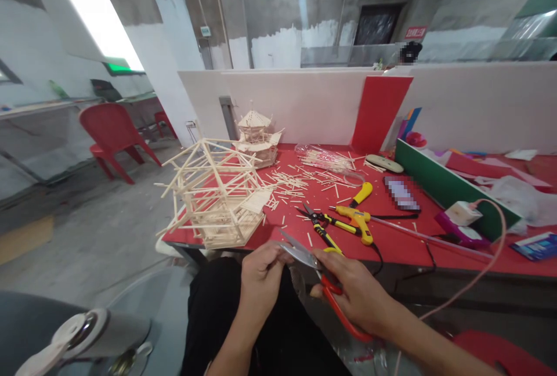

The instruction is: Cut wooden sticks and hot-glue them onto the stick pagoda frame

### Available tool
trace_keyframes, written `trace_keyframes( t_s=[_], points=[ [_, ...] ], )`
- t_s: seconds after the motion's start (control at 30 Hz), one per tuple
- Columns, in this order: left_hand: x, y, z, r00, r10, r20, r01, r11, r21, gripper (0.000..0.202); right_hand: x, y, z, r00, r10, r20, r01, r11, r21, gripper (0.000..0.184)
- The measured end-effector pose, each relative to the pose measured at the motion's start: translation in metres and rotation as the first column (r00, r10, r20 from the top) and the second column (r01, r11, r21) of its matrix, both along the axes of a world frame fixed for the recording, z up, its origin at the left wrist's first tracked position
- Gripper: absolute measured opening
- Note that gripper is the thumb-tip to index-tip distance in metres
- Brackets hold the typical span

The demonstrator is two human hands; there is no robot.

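My right hand (354,289) grips red-handled scissors (319,277), whose silver blades point left toward my left hand (261,268). My left hand is closed in a pinch right at the blade tips, over my lap in front of the table's edge; what it pinches is too small to make out. A large stick-built model house (217,196) stands on the red table (404,237) near its left corner. Behind it stands a smaller pagoda-like stick model (257,138).
Loose wooden sticks (296,181) lie scattered mid-table. Yellow-handled cutters (322,228) and a yellow glue gun (357,213) lie near the front edge. A green board (439,184), a white charger (463,212), a phone and a cable are at the right. Red chair (113,132) stands at the left.
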State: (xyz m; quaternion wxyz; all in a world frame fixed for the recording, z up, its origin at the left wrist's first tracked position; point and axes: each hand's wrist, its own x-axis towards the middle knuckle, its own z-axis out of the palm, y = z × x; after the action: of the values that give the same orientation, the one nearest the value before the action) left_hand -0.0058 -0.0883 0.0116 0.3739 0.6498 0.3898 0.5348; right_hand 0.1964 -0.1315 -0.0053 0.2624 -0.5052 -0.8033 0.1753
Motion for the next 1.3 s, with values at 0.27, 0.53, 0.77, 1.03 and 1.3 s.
trace_keyframes(
  t_s=[0.27,0.53,0.77,1.03,1.3],
  points=[
    [0.002,-0.003,-0.003,0.997,-0.069,-0.045,0.065,0.995,-0.075,0.016,0.005,-0.005,-0.024,0.997,-0.048,-0.065,0.051,0.997,0.059,0.05],
    [0.003,0.003,-0.011,0.971,0.071,0.227,-0.003,0.959,-0.285,0.01,0.048,0.035,0.0,0.909,-0.413,-0.053,0.417,0.902,0.11,0.056],
    [0.006,0.006,-0.013,0.873,0.096,0.478,0.182,0.845,-0.502,0.023,0.086,0.15,0.016,0.765,-0.565,0.309,0.572,0.817,0.077,0.05],
    [-0.009,0.011,-0.003,0.791,0.196,0.58,0.148,0.858,-0.492,0.023,0.089,0.241,-0.006,0.807,-0.519,0.281,0.535,0.845,0.022,0.027],
    [-0.012,0.029,-0.017,0.5,0.37,0.783,0.335,0.751,-0.569,0.018,0.047,0.158,0.004,0.954,-0.3,0.014,0.299,0.953,0.037,0.025]
  ],
)
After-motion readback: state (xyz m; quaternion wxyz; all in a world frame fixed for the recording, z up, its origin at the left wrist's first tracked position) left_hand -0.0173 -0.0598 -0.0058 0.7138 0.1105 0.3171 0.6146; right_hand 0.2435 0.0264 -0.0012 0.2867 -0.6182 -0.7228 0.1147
